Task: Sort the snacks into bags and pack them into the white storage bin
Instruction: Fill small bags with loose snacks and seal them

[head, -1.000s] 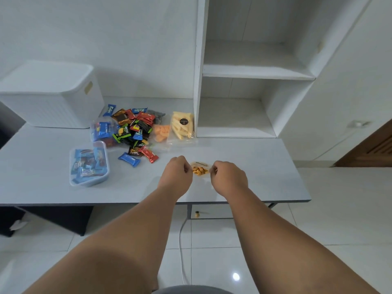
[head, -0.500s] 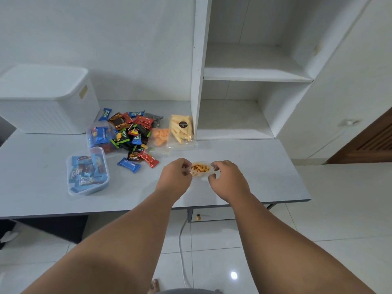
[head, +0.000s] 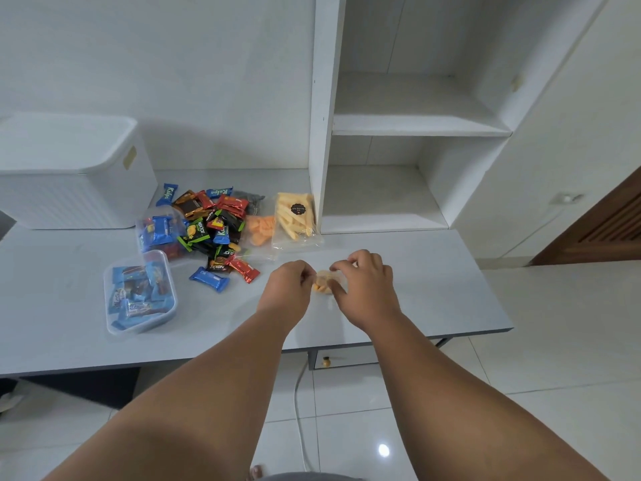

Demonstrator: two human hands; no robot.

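- Left hand: fingers curled, pinching the left edge of a small clear bag holding orange snack bits.
- Right hand: fingers bent, gripping the same bag at its top and right side. Thumb and forefinger sit over the bag mouth.
- Bag lies between the two hands, over the front middle of the grey surface. Cannot tell whether it rests on the surface or is lifted just clear.
- White bin: back left of the surface, lid on, well apart from both hands.
- Wrapper pile: loose blue, black, red and orange packets heaped in the middle rear, left of the hands.
- Two stray packets at the pile's near edge: one blue, one red, side by side, just left of the left hand.
- Clear tub: front left, open top, filled with blue packets.
- Second clear holder with blue packets, behind the tub, touching the pile; whether bag or tub, cannot tell.
- Clear bag of pale sticks with a dark round label, leaning by the shelf upright.
- Orange chips in clear wrap, between pile and stick bag.
- Shelf unit, right rear: both compartments bare.
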